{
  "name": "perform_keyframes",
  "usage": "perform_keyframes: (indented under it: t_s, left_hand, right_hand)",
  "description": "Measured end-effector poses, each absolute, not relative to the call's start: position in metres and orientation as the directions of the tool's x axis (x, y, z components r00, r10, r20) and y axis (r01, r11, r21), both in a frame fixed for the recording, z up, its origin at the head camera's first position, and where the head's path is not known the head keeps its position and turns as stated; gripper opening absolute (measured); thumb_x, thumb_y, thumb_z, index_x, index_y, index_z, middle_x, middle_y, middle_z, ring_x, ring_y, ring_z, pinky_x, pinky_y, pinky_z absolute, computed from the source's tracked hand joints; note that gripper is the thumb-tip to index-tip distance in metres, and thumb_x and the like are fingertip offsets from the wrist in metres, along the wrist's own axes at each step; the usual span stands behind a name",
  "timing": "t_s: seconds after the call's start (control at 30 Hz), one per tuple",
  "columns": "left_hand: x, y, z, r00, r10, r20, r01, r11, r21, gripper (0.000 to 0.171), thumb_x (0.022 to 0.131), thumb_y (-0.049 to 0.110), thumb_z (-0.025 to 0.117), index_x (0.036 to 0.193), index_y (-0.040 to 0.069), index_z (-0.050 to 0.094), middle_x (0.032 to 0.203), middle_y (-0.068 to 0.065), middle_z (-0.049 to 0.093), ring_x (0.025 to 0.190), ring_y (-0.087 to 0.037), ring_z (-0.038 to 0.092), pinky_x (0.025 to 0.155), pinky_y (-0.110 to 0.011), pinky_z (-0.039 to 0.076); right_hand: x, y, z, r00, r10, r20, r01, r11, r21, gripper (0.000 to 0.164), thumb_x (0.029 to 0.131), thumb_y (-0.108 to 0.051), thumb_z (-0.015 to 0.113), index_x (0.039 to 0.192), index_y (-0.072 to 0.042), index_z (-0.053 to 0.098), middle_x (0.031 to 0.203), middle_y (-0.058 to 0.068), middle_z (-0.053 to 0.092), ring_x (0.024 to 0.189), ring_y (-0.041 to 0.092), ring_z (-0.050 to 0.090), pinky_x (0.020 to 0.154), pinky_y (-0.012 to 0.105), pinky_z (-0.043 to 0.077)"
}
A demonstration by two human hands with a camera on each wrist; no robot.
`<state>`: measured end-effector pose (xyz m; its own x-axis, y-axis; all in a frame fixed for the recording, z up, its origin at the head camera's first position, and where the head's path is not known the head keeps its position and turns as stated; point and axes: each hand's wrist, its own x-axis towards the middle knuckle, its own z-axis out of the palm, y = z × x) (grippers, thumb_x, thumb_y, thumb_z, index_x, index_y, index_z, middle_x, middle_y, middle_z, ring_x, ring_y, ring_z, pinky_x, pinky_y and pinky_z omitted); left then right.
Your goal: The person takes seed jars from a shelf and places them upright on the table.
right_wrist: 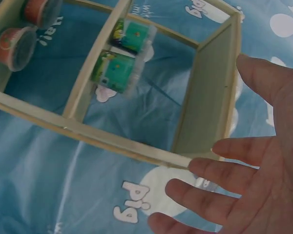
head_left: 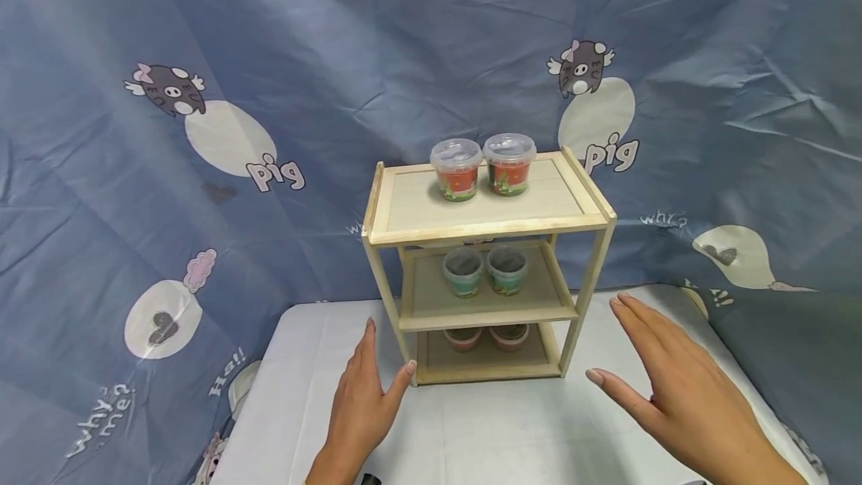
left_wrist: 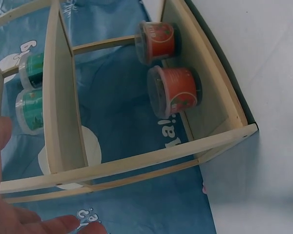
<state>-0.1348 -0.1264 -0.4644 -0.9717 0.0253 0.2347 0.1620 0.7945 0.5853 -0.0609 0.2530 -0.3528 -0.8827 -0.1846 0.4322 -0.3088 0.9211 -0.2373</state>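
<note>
A small three-tier wooden shelf (head_left: pixel 411 208) stands on a white-covered table. Two lidded plastic tubs with red labels, a left one (head_left: pixel 458 171) and a right one (head_left: pixel 509 165), sit side by side on its top board. On the middle board are two teal tubs (head_left: pixel 463 272), also seen in the right wrist view as teal tubs (right_wrist: pixel 115 71). The lowest board carries two reddish tubs (left_wrist: pixel 176 90), partly hidden from the head view. My left hand (head_left: pixel 364 395) hovers by the shelf's left front leg, empty. Off the right side, my right hand (head_left: pixel 687 388) is spread with nothing in it.
Blue cloth (head_left: pixel 323 58) printed with pigs and words hangs behind the shelf and down both sides. The white tabletop (head_left: pixel 485 432) extends in front of the shelf and to its left and right. A small dark object (head_left: pixel 370 479) shows at the bottom edge near the left wrist.
</note>
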Motion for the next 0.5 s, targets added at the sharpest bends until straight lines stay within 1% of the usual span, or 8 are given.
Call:
perform_keyframes:
  t_s: [0.1,0.2,0.23,0.33,0.5]
  left_hand:
    - [-0.135,-0.125,-0.465,-0.971,0.028,0.237,0.167,0.787,0.594,0.094,0.087,0.07,0.049,0.155,0.02,0.006,0.157,-0.008,0.022,0.138,-0.032,0.032,0.102,-0.056,0.034]
    - [-0.135,-0.122,-0.466,-0.971,0.03,0.238,0.171,0.781,0.6,0.094,0.087,0.069,0.049,0.155,0.022,0.004,0.158,-0.005,0.02,0.139,-0.029,0.031,0.103,-0.054,0.034]
    - [-0.135,-0.122,-0.466,-0.971,0.028,0.236,0.169,0.781,0.602,0.094,0.087,0.069,0.049,0.155,0.023,0.002,0.158,-0.004,0.02,0.139,-0.028,0.031,0.104,-0.053,0.034]
    - [-0.136,-0.122,-0.466,-0.97,0.022,0.241,0.167,0.78,0.603,0.094,0.087,0.07,0.048,0.154,0.025,0.0,0.157,-0.003,0.022,0.138,-0.027,0.032,0.102,-0.053,0.036]
    - [-0.137,-0.124,-0.465,-0.97,0.011,0.241,0.16,0.775,0.611,0.094,0.088,0.07,0.048,0.155,0.024,0.001,0.157,-0.005,0.022,0.137,-0.029,0.034,0.098,-0.054,0.04]
  right_hand:
    - [-0.061,0.249,-0.346,-0.896,-0.182,0.404,-0.299,0.922,-0.247,0.089,0.084,-0.06,0.065,0.153,-0.023,0.024,0.153,0.005,0.033,0.133,0.033,0.039,0.098,0.055,0.036]
    - [-0.061,0.244,-0.336,-0.91,-0.169,0.379,-0.28,0.924,-0.259,0.091,0.084,-0.063,0.062,0.154,-0.024,0.019,0.154,0.006,0.031,0.128,0.036,0.045,0.088,0.058,0.042]
    - [-0.061,0.243,-0.333,-0.911,-0.166,0.377,-0.277,0.924,-0.264,0.092,0.084,-0.063,0.063,0.154,-0.024,0.019,0.154,0.007,0.031,0.127,0.037,0.046,0.086,0.058,0.043]
    - [-0.062,0.24,-0.325,-0.904,-0.168,0.393,-0.289,0.917,-0.274,0.094,0.082,-0.061,0.066,0.154,-0.023,0.019,0.153,0.008,0.032,0.124,0.038,0.048,0.084,0.059,0.045]
    - [-0.064,0.239,-0.32,-0.865,-0.191,0.465,-0.342,0.901,-0.267,0.097,0.079,-0.054,0.074,0.154,-0.024,0.02,0.155,0.003,0.029,0.129,0.033,0.045,0.082,0.055,0.044]
